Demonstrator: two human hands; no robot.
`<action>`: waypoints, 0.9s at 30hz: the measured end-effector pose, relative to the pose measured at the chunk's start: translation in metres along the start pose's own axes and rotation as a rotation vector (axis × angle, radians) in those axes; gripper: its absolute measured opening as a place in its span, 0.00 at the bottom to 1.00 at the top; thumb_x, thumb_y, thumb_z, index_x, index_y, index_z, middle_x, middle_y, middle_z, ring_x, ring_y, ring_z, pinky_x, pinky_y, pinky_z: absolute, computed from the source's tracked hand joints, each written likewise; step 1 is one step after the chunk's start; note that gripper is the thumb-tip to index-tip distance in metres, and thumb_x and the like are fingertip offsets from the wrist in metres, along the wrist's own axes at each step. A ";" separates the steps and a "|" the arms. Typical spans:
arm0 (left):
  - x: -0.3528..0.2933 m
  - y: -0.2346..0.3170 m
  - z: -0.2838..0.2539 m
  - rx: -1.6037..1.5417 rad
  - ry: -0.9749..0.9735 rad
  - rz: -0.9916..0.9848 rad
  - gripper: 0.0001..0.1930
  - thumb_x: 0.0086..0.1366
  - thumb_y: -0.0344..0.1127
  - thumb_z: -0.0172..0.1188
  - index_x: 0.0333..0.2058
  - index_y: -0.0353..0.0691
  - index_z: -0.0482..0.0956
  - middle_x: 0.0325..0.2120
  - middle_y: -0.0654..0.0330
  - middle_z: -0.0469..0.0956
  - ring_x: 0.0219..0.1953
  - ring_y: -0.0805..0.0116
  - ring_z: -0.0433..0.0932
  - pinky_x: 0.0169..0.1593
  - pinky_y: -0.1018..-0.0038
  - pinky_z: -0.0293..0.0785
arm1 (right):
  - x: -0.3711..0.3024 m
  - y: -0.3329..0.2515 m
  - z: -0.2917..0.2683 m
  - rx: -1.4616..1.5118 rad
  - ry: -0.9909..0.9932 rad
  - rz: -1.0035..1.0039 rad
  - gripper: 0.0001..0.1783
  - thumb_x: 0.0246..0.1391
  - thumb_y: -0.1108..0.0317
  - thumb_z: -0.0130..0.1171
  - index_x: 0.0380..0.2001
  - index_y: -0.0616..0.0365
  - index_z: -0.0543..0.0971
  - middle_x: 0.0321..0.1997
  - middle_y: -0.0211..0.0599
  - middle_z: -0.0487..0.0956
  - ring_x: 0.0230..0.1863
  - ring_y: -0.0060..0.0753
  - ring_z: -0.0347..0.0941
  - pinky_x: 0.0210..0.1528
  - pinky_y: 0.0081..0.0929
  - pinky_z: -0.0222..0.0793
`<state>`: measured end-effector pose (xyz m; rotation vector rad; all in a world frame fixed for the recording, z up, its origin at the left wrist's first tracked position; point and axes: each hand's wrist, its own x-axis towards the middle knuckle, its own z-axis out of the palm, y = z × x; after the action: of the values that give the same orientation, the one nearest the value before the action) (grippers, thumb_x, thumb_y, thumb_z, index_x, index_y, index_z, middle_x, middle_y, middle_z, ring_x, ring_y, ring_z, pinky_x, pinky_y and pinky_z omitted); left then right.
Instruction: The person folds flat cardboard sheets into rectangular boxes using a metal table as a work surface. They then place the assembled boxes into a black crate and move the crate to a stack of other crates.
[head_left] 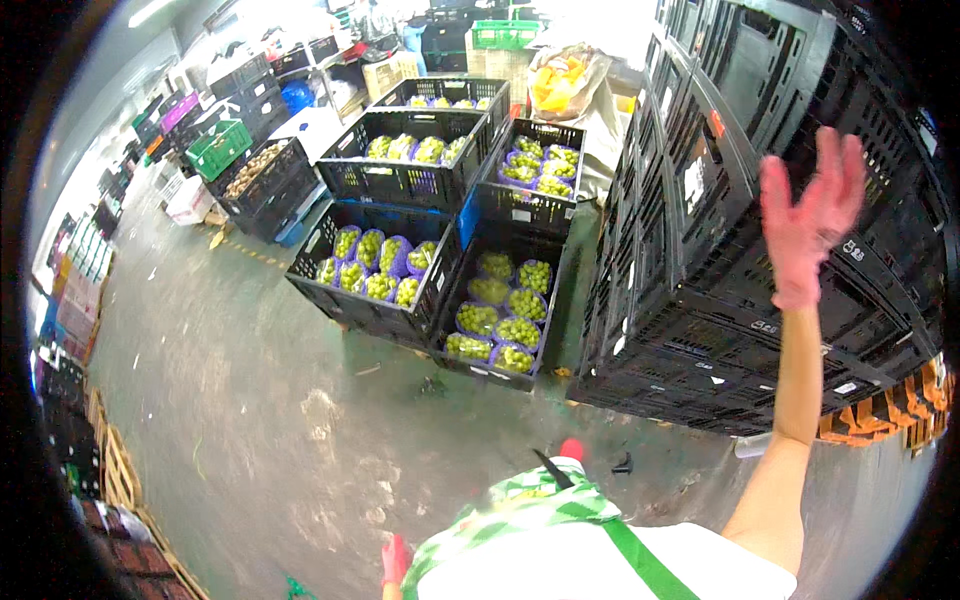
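My right hand [812,215], in a pink glove, is raised with its fingers spread. It holds nothing and is in front of the tall stack of black folded crates [690,190] on the right; whether it touches them I cannot tell. Low at the bottom edge, my left hand [396,562], also in a pink glove, hangs beside my green-checked apron [540,492]. Its fingers look stretched out, with nothing seen in them. Ahead, open black crates [405,318] hold green grapes [380,285] in purple-edged bags. Another low crate [490,372] of grapes stands next to the stack.
More grape crates [395,180] are stacked behind. A green basket [218,148] and a crate of brownish produce [255,170] stand at the far left. An orange-and-black striped pallet [890,405] is under the stack. Wooden pallets [118,460] line the left edge.
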<state>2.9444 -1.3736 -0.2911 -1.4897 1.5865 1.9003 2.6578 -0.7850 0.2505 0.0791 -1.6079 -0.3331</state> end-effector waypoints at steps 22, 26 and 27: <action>0.270 0.386 -0.034 0.264 -0.199 0.485 0.10 0.62 0.40 0.52 0.32 0.39 0.69 0.22 0.63 0.68 0.22 0.70 0.68 0.25 0.73 0.67 | -0.007 -0.066 0.087 -1.007 -0.345 0.485 0.36 0.44 0.66 0.56 0.60 0.44 0.62 0.66 0.54 0.52 0.64 0.54 0.54 0.62 0.40 0.56; 0.310 0.403 -0.119 0.175 -0.023 0.263 0.11 0.61 0.40 0.53 0.32 0.38 0.69 0.22 0.63 0.68 0.21 0.70 0.68 0.24 0.72 0.66 | -0.007 -0.202 0.159 -1.068 -0.536 0.518 0.28 0.47 0.59 0.55 0.52 0.57 0.67 0.51 0.51 0.68 0.52 0.52 0.66 0.52 0.44 0.64; 0.318 0.410 -0.137 0.146 0.015 0.230 0.11 0.61 0.40 0.53 0.32 0.38 0.69 0.22 0.63 0.68 0.21 0.70 0.68 0.24 0.72 0.66 | -0.026 -0.237 0.187 -0.967 -0.554 0.454 0.27 0.48 0.59 0.54 0.51 0.58 0.68 0.50 0.51 0.69 0.52 0.52 0.67 0.51 0.44 0.64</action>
<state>2.5795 -1.7676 -0.2921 -1.3137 1.9316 1.8431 2.4394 -0.9736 0.1580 -1.1822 -1.7735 -0.7812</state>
